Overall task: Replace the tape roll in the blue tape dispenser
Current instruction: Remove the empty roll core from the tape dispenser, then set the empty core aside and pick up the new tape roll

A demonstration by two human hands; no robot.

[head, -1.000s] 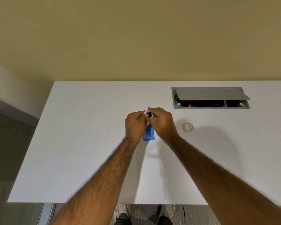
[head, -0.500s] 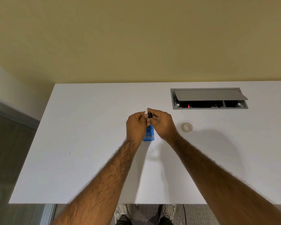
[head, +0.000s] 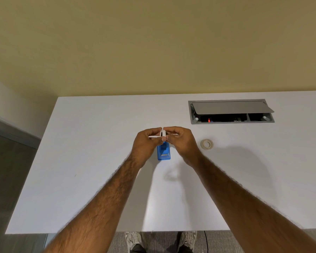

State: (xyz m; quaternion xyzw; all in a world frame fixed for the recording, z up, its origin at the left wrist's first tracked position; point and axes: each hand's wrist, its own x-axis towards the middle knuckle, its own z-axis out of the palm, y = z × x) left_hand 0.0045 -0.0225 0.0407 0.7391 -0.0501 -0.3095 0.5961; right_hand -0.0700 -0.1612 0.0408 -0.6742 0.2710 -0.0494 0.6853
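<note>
Two shoes [head: 133, 241] show at the bottom, on grey floor under the near edge of the white table [head: 84, 179]. Two bare arms reach out over the table and meet in the middle. The left hand [head: 146, 143] is curled nearly closed, and its fingertips pinch one side of a small white ring [head: 162, 133], which stands on edge. The right hand [head: 181, 141] is curled the same way and pinches the other side, maybe with a small dark piece, but that part is too tiny to tell. The ring looks like a tape roll or its core, held up in the air by both hands. Right under the hands, the dispenser [head: 163, 152] sits flat on the table, blue, with its near end poking out toward the person. No hand holds it. A second roll [head: 206, 143] lies flat on the table, off to the right, near the right wrist but not touching it. Farther back is a grey box [head: 231, 111] set into the table with its lid tipped up, and behind that a yellow wall. The ring is small and held only by fingertips, so it could slip and roll away. The loose dispenser could slide if a roll gets pushed in hard. A wrist could also bump the second roll.
</note>
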